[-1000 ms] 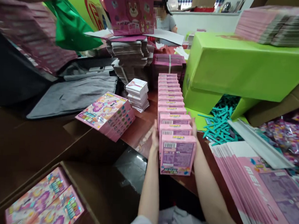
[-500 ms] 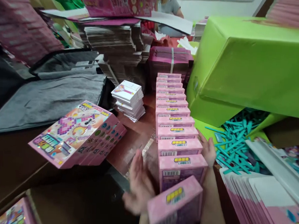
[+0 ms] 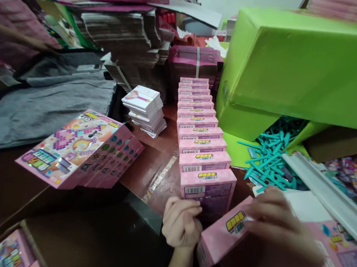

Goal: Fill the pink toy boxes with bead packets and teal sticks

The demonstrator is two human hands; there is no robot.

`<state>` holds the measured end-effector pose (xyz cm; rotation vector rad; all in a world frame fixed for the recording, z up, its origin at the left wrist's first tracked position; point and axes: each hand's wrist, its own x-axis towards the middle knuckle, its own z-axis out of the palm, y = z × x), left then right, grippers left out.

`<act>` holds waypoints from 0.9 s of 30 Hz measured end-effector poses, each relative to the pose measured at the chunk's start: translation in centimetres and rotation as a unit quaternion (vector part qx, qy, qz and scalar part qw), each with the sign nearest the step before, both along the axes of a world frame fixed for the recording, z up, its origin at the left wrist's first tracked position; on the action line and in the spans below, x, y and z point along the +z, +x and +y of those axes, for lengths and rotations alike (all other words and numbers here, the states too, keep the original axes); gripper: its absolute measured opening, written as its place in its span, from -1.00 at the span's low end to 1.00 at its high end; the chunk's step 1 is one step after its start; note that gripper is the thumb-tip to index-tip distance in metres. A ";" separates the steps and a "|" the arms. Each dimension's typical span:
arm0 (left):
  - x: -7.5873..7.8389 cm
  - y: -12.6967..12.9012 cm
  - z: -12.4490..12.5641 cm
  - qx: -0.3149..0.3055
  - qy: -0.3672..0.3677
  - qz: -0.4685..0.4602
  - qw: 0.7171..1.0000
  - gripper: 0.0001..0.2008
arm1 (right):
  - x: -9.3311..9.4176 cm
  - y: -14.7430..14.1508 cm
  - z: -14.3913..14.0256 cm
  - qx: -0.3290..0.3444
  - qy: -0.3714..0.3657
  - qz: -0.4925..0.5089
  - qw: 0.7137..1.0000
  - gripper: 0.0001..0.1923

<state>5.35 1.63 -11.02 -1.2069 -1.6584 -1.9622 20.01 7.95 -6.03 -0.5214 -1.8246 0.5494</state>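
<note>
Glossy pink card box [image 3: 221, 239], matt grey cloth [image 3: 48, 102], dark polished wooden tabletop [image 3: 153, 164], teal plastic sticks [image 3: 267, 158]

Left hand [image 3: 182, 225]: loosely curled fist, knuckles up, forearm rising from the bottom edge. Right hand [image 3: 277, 226]: blurred, palm down, fingers [image 3: 256, 211] extended leftward, closed in a grip.

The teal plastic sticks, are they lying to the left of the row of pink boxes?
No, the teal plastic sticks lie right of the row of pink boxes, beneath the green box.
</note>
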 end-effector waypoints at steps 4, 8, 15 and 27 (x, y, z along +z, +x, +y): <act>-0.6 -1.8 0.7 0.034 -0.027 0.064 0.997 -0.66 | -2.2 -1.3 -5.3 -0.187 0.110 -0.147 0.965 -0.73; -2.0 -2.9 -1.4 0.031 -0.020 0.089 0.995 -0.69 | -4.4 -4.3 -4.7 -0.195 0.131 -0.119 0.965 -0.75; -8.5 1.3 -8.0 -0.132 -0.292 -0.108 0.941 -0.10 | -5.1 -5.9 -2.9 -0.129 0.105 -0.129 0.978 -0.52; -8.2 2.2 -7.4 -0.119 -0.267 -0.220 0.931 -0.19 | -10.0 -1.4 -6.1 -0.042 -0.307 -0.005 0.951 -0.09</act>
